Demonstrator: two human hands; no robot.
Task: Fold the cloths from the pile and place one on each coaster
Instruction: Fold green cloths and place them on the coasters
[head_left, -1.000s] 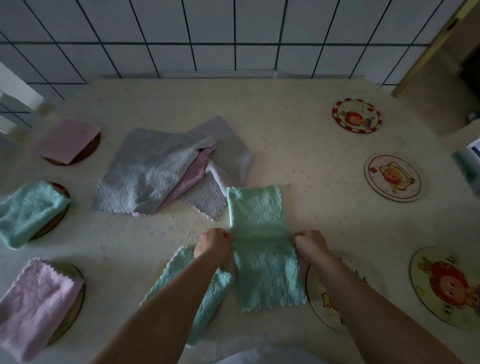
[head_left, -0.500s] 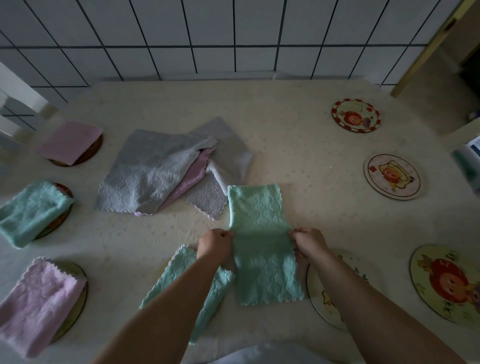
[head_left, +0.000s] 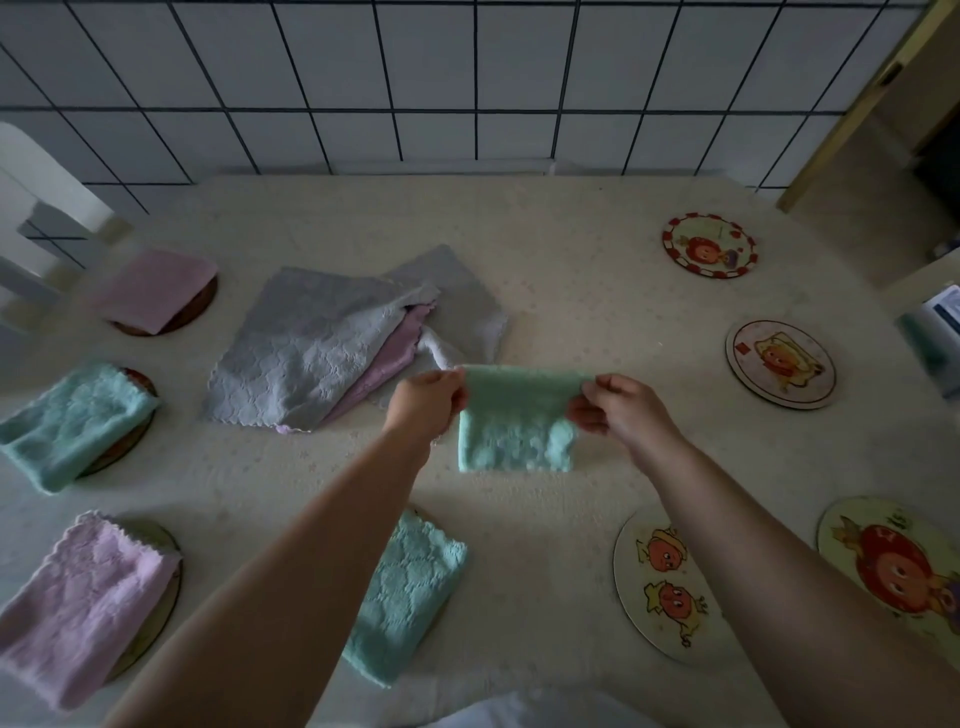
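Observation:
A mint green cloth hangs folded above the table's middle, pinched at its top corners by my left hand and my right hand. Behind it lies the pile of grey, pink and white cloths. Folded cloths sit on coasters at the left: a pink one, a green one and a pink one. Another folded green cloth lies near the front under my left forearm. Bare picture coasters lie on the right: near front, far right front, mid right, far right.
The table has a pale patterned cover and meets a white tiled wall at the back. A white chair back stands at the left. A wooden door frame and a small box are at the right edge.
Both hands have lifted the green cloth off the table and away from me; it has gone from a long strip lying flat to a shorter folded piece hanging in the air.

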